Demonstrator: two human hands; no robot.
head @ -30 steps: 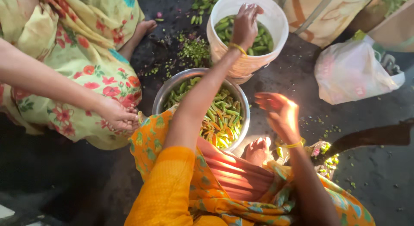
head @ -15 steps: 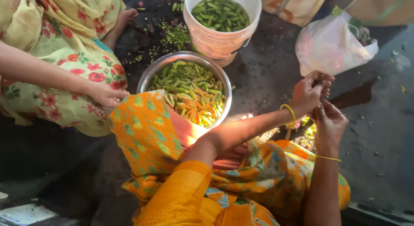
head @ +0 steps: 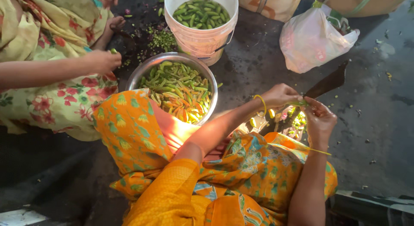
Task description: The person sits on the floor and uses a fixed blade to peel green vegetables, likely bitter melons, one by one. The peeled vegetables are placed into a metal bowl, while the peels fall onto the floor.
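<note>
Left hand (head: 280,95): fingers pinching one end of the green pod (head: 299,103).
Right hand (head: 320,119): fingers gripping the pod's other end, beside the upright blade (head: 328,83).

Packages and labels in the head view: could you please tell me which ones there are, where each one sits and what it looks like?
Plastic bag: upper right on the ground, white and translucent, knotted, with reddish print.
Bucket: top centre, white, round, faint pink print on its side, filled with green pods.
Sack: top edge, right of the bucket, beige with orange marks.
Second sack: top right corner, tan with a green strap.
No signs or screens.
</note>
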